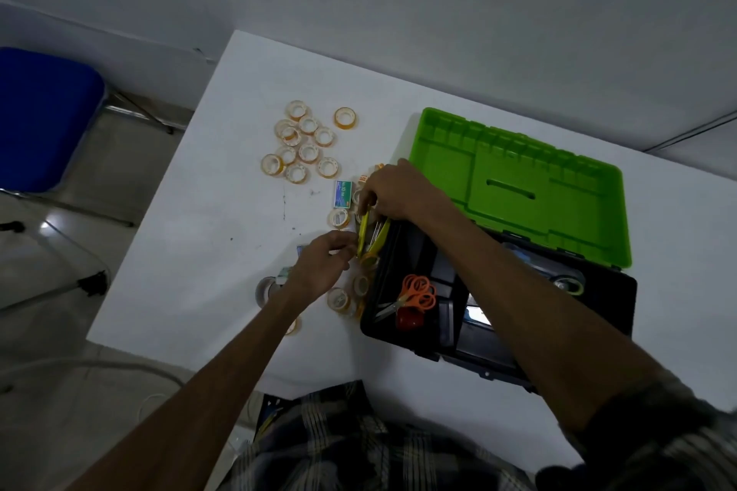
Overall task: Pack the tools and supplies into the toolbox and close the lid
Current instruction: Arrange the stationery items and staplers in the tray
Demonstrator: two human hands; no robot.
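Note:
A black toolbox (606, 291) stands open on the white table, its green lid (518, 187) folded back. Its black tray (450, 303) holds orange scissors (414, 295) and a red item. My right hand (395, 191) grips yellow-handled scissors (371, 239) at the tray's far left edge. My left hand (323, 263) touches the lower end of the same scissors with pinched fingers. Several small tape rolls (307, 143) lie in a cluster farther back. More rolls (339, 299) and a staple box (343, 193) lie around my hands.
The white table (199, 259) has its left edge close to my left arm. A blue chair (44, 116) stands off the table at the left. A larger tape roll (265, 291) sits partly under my left wrist. A grey wall runs behind the table.

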